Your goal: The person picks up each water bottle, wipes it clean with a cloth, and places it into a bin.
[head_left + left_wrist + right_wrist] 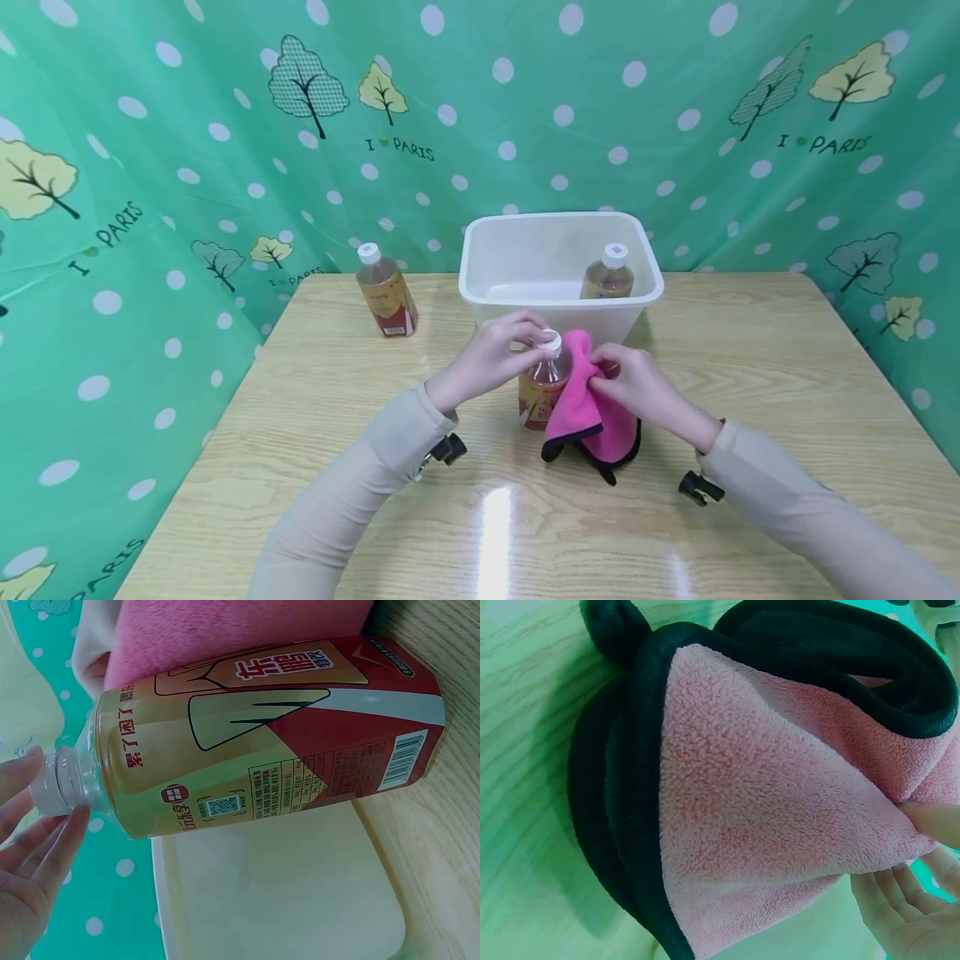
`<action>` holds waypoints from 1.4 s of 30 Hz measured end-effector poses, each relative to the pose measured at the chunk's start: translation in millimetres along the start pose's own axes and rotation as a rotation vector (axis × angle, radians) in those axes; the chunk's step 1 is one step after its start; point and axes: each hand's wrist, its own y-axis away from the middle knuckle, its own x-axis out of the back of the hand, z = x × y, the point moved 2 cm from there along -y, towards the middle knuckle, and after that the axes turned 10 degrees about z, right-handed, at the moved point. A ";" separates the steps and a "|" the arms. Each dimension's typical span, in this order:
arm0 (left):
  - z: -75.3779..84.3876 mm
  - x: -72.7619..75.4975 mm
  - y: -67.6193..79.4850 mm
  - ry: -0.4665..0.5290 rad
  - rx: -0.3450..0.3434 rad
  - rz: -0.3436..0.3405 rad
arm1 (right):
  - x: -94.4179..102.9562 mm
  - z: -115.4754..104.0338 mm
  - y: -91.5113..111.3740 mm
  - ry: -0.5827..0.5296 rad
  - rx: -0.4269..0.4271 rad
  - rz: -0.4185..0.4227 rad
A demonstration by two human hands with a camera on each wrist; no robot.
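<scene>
A drink bottle (542, 398) with a white cap, a clear neck and an orange and red label stands before the white tub. My left hand (501, 352) pinches its cap between thumb and fingers. In the left wrist view, the bottle (277, 742) shows its label, a barcode and a small square code. My right hand (632, 383) grips a pink cloth (588, 400) with a black edge, bunched against the bottle's right side. The right wrist view shows the cloth (742, 780) hanging in folds from the thumb and fingers, its lower edge near the tabletop.
Behind the hands sits a white plastic tub (558, 312) with another capped bottle (611, 275) inside at its right. A third bottle (388, 296) stands at the table's back left. The wooden table (750, 375) meets a green dotted curtain (480, 108) at the back.
</scene>
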 end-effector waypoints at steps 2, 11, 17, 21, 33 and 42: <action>-0.2 -0.3 -0.1 0.002 -0.001 0.001 | -2.3 2.7 0.5 0.006 -0.012 -0.015; 0.2 0.0 -0.6 -0.010 -0.025 0.020 | -15.5 16.9 3.2 0.043 -0.047 -0.068; -0.3 0.5 -1.1 -0.007 -0.029 0.022 | -23.1 25.8 5.2 0.060 -0.050 -0.103; 0.1 0.8 -1.7 -0.018 -0.026 0.017 | -26.7 29.8 5.8 0.071 -0.052 -0.124; 3.5 0.6 -2.6 -0.016 -0.005 0.005 | -32.0 35.4 9.4 0.079 -0.041 -0.140; 1.9 0.6 -0.8 -0.015 -0.024 0.006 | -15.8 15.2 8.0 0.029 -0.034 -0.067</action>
